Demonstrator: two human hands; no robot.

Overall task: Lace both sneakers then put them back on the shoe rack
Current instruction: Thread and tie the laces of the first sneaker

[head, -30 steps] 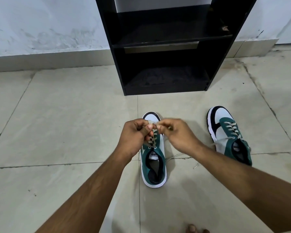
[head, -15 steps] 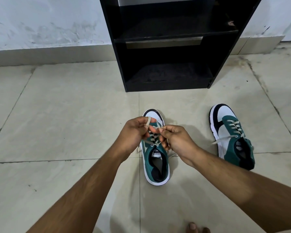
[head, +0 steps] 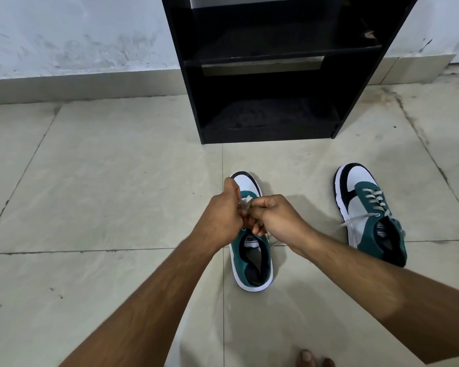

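From the head view, the left hand (head: 221,218) and right hand (head: 274,217) are both closed on the pale lace (head: 245,203) over the near sneaker (head: 252,250), which sits on the floor (head: 104,197) before the black shoe rack (head: 270,75). I'd keep both ends evenly taut and draw them snug. Two sneakers in all; the second sneaker (head: 368,210) lies well apart to the right, its lace loose.

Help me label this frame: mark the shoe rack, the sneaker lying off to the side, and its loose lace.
shoe rack (head: 194,102), head view, left side panel.
sneaker (head: 357,181), head view, white toe.
loose lace (head: 355,220), head view, trailing end.
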